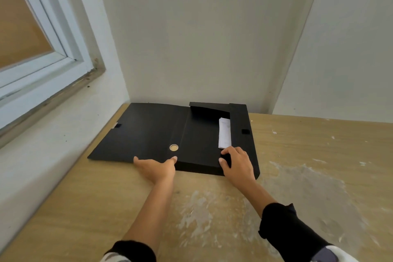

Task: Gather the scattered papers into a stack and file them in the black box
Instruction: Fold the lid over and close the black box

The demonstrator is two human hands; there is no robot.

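A black file box [148, 134] lies opened flat on the wooden table, pushed into the corner against the wall. Its lid is spread to the left, with a round finger hole [174, 147] in the spine. Inner black flaps cover most of the tray on the right. A strip of white papers [224, 133] shows between those flaps. My left hand [156, 167] lies at the near edge of the lid and spine, fingers spread, thumb on the spine. My right hand [236, 162] presses the near flap down, fingers curled over its edge just below the papers.
The wooden table [106, 202] carries white paint smears [297, 187] on its right half. A window sill and white window frame [42, 74] run along the left. The wall rises directly behind the box.
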